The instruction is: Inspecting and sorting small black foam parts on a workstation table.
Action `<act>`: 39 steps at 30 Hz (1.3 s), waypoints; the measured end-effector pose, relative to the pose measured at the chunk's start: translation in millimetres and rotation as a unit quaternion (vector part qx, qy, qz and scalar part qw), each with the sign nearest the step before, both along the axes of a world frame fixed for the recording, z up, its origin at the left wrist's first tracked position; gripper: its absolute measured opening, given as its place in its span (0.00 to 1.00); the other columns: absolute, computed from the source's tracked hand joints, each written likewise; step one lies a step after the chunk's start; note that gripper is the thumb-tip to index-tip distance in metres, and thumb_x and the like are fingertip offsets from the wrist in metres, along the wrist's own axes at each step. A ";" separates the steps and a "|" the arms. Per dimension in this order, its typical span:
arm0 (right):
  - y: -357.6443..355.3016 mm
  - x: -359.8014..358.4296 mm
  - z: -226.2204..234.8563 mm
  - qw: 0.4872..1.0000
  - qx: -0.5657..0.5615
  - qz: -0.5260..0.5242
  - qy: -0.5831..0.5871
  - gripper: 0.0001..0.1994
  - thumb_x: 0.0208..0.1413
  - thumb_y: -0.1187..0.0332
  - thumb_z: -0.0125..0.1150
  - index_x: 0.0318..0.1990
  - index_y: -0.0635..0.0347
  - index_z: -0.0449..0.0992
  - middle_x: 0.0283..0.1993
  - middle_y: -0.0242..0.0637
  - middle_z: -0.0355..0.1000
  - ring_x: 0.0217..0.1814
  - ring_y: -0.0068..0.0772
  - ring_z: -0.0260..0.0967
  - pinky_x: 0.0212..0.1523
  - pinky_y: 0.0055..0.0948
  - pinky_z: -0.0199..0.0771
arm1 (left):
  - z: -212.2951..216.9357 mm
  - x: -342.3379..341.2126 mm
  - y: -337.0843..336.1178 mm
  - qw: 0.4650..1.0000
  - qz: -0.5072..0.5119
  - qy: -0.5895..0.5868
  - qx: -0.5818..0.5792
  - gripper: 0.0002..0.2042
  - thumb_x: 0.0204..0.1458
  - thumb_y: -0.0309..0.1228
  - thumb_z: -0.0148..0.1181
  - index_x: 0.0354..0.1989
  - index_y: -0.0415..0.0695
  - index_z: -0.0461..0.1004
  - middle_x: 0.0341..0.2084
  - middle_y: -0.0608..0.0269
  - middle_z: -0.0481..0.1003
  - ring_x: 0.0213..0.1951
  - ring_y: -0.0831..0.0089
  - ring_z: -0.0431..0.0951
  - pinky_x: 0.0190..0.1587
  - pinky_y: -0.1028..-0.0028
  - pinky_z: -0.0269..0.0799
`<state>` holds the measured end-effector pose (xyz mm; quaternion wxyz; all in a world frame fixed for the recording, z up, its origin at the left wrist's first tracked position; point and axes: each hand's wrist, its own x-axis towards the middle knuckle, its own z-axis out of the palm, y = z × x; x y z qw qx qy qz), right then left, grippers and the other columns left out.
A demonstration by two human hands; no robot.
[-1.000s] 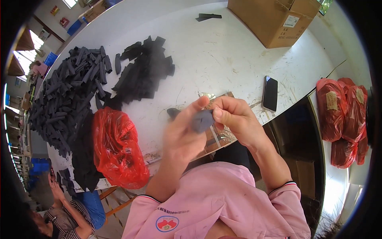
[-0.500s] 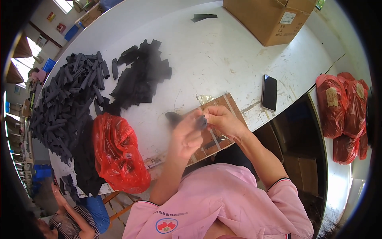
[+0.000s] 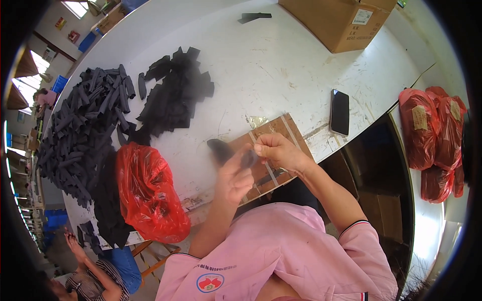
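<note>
I see my left hand (image 3: 235,176) curled around a dark strip (image 3: 228,153), and my right hand (image 3: 275,150) pinching its near end, fingers closed tight. Both hover above a cardboard sheet (image 3: 278,131) at the table (image 3: 281,70) edge. At three o'clock from the hands lies a phone (image 3: 340,112). At nine o'clock sits a red bag (image 3: 149,193); past it, at ten, a heap of black pieces (image 3: 85,135). At one o'clock stands a box (image 3: 337,20).
</note>
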<state>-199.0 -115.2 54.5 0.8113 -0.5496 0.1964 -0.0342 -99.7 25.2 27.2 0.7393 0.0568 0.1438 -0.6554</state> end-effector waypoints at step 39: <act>9.1 -18.2 -18.8 0.839 -0.539 -0.019 -0.070 0.08 0.46 0.65 0.54 0.27 0.60 0.68 0.22 0.42 0.65 0.26 0.44 0.64 0.25 0.37 0.64 | 60.1 -12.7 -29.0 0.638 0.152 -0.754 0.039 0.08 0.41 0.14 0.56 0.31 0.37 0.69 0.28 0.58 0.71 0.35 0.75 0.70 0.39 0.78 0.66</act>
